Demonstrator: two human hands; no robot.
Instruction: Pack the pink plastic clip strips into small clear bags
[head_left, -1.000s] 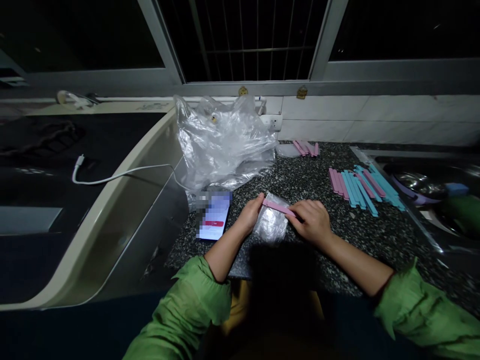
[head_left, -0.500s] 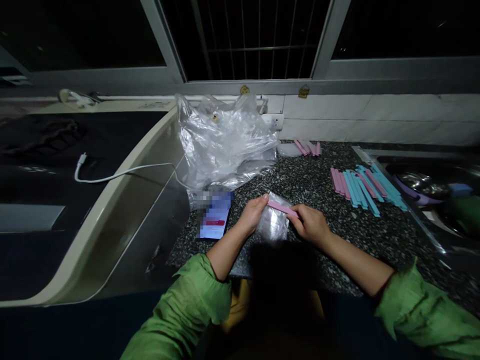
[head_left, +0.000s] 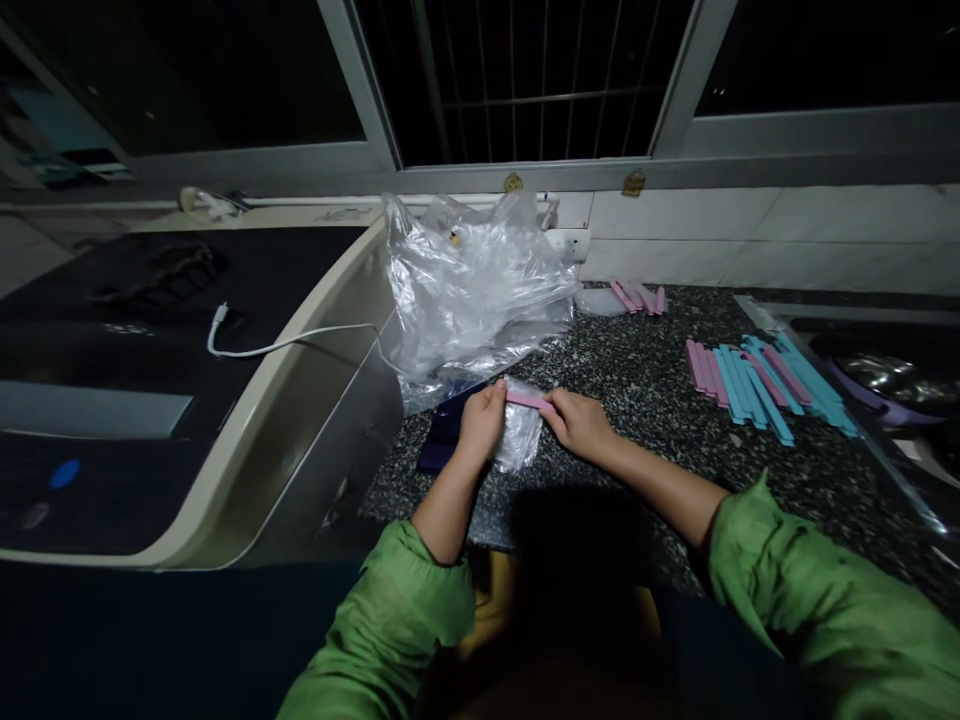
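Observation:
My left hand (head_left: 481, 420) and my right hand (head_left: 579, 423) each pinch one end of a pink strip (head_left: 528, 400) that lies across the top of a small clear plastic bag (head_left: 519, 440). The bag hangs a little above the dark speckled counter (head_left: 645, 400). Both hands are closed on the strip and the bag's top edge. A dark phone (head_left: 444, 436) lies on the counter just left of my left hand.
A large crumpled clear plastic bag (head_left: 480, 285) sits behind the hands. Several pink and blue strips (head_left: 757, 375) lie to the right, a few pink ones (head_left: 637, 298) by the wall. A steel sink (head_left: 892, 380) is far right. A white cable (head_left: 292, 340) runs across the appliance on the left.
The camera swung so everything sits further right in view. The hands moved closer together along the pink strip and toward the phone, whose screen has gone dark.

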